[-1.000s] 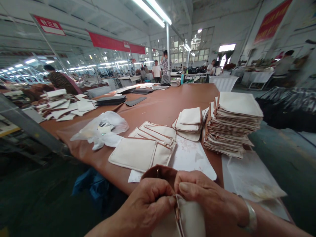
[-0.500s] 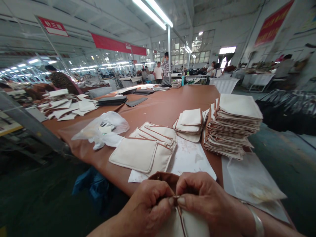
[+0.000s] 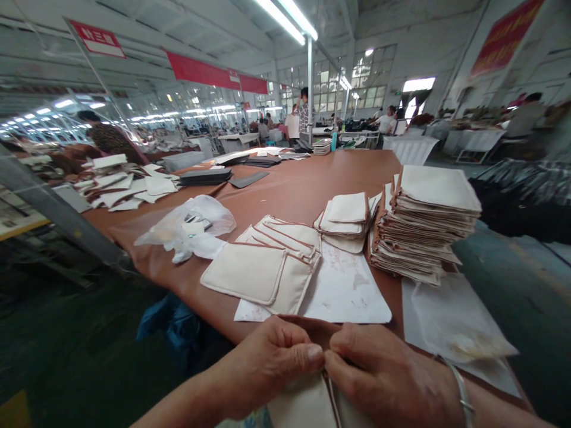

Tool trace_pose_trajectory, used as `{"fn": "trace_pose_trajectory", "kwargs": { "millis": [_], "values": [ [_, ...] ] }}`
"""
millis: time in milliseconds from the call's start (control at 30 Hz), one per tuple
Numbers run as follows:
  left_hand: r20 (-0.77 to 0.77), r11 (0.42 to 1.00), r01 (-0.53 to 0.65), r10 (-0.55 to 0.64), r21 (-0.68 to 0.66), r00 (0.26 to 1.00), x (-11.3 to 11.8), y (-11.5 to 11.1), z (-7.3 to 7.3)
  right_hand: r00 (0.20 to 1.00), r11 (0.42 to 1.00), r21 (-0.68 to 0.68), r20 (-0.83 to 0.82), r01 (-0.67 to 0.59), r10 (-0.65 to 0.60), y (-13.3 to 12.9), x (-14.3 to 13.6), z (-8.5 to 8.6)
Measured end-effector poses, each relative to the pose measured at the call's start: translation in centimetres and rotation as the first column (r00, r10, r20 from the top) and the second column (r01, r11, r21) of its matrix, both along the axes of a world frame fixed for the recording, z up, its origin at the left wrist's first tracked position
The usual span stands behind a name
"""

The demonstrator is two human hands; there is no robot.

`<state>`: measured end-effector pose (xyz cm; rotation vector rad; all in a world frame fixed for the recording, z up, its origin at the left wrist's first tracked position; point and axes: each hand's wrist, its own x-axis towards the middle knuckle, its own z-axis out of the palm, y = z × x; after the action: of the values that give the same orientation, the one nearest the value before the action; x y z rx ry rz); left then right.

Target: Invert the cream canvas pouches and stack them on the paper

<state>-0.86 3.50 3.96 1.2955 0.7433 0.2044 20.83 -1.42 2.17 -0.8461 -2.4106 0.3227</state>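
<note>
At the near table edge, my left hand point(image 3: 276, 359) and my right hand point(image 3: 386, 365) pinch a cream fabric piece with brown trim point(image 3: 301, 403), perhaps an unfinished bag. Their thumbs meet at the top of a brown-edged seam running down its middle. A brown inner surface shows behind the fingers. Whatever small part lies between the fingertips is hidden. Just beyond, several flat cream pieces with brown edges point(image 3: 243, 270) overlap on a stained white sheet point(image 3: 350, 291). A smaller pile of cream pieces point(image 3: 348, 209) lies farther back.
A tall stack of cream, brown-edged pieces point(image 3: 423, 238) stands to the right, above a translucent plastic sheet point(image 3: 464, 321). To the left lies a clear plastic bag point(image 3: 212, 214) on the brown-covered table point(image 3: 307, 178). Dark panels point(image 3: 205, 176) and loose white pieces point(image 3: 154, 185) lie farther off. People are in the background.
Both hands keep hold of the cream piece. The fingers have shifted at the seam, with the left thumb now lying across it, and the view has moved slightly.
</note>
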Motion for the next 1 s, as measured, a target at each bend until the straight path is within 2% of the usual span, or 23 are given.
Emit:
{"fn": "trace_pose_trajectory", "kwargs": {
  "millis": [67, 100, 133, 200, 233, 300, 367, 467, 533, 600, 667, 767, 833, 900, 1000],
  "values": [
    [-0.035, 0.996, 0.06, -0.058, 0.061, 0.998, -0.2, 0.0, 0.1, 0.998, 0.997, 0.058, 0.038, -0.043, 0.041, -0.2, 0.0, -0.3],
    [-0.051, 0.989, 0.09, -0.085, 0.117, 0.995, -0.3, 0.0, 0.2, 0.999, 0.998, 0.057, 0.006, -0.035, 0.035, -0.2, 0.0, -0.3],
    [-0.069, 0.975, 0.118, -0.107, 0.186, 0.992, -0.3, -0.1, 0.4, 0.998, 1.0, 0.009, -0.068, -0.013, 0.014, -0.3, 0.0, -0.3],
    [-0.107, 0.929, 0.157, -0.128, 0.335, 0.986, -0.5, -0.2, 0.7, 0.971, 0.977, -0.215, -0.236, -0.003, -0.049, -0.3, 0.0, 0.0],
    [-0.122, 0.901, 0.169, -0.13, 0.399, 0.984, -0.5, -0.3, 0.9, 0.947, 0.933, -0.359, -0.302, -0.01, -0.106, -0.1, 0.1, 0.3],
    [-0.147, 0.853, 0.19, -0.135, 0.486, 0.98, -0.5, -0.4, 1.2, 0.921, 0.788, -0.61, -0.351, -0.087, -0.171, 0.3, 0.1, 0.8],
    [-0.167, 0.814, 0.224, -0.159, 0.535, 0.973, -0.5, -0.5, 1.4, 0.914, 0.65, -0.741, -0.364, -0.169, -0.177, 0.9, 0.2, 1.2],
    [-0.176, 0.764, 0.238, -0.164, 0.6, 0.971, -0.4, -0.6, 1.7, 0.922, 0.533, -0.8, -0.377, -0.275, -0.091, 1.6, 0.1, 1.1],
    [-0.138, 0.744, 0.205, -0.152, 0.636, 0.979, -0.4, -0.7, 1.8, 0.922, 0.495, -0.814, -0.383, -0.304, -0.064, 1.8, -0.2, 0.7],
    [-0.07, 0.76, 0.153, -0.141, 0.631, 0.988, -0.3, -0.8, 1.7, 0.888, 0.465, -0.806, -0.452, -0.366, -0.085, 1.7, -0.5, 0.2],
    [-0.003, 0.821, 0.099, -0.118, 0.562, 0.993, -0.3, -0.8, 1.3, 0.831, 0.492, -0.755, -0.546, -0.434, -0.106, 1.6, -0.8, -0.2],
    [0.08, 0.931, 0.019, -0.052, 0.365, 0.995, -0.5, -0.5, 0.5, 0.822, 0.622, -0.671, -0.565, -0.404, -0.075, 1.3, -0.8, -0.4],
    [0.101, 0.946, 0.005, -0.04, 0.324, 0.994, -0.6, -0.1, 0.3, 0.85, 0.666, -0.655, -0.523, -0.357, -0.06, 1.3, -0.6, -0.5],
    [0.077, 0.932, 0.016, -0.048, 0.363, 0.996, -0.6, 0.2, 0.6, 0.861, 0.681, -0.652, -0.505, -0.333, -0.063, 1.4, -0.5, -0.7],
    [0.019, 0.936, 0.069, -0.08, 0.346, 0.997, -0.3, 0.2, 1.1, 0.869, 0.711, -0.638, -0.489, -0.297, -0.076, 1.6, -0.5, -1.2]
  ]
}}
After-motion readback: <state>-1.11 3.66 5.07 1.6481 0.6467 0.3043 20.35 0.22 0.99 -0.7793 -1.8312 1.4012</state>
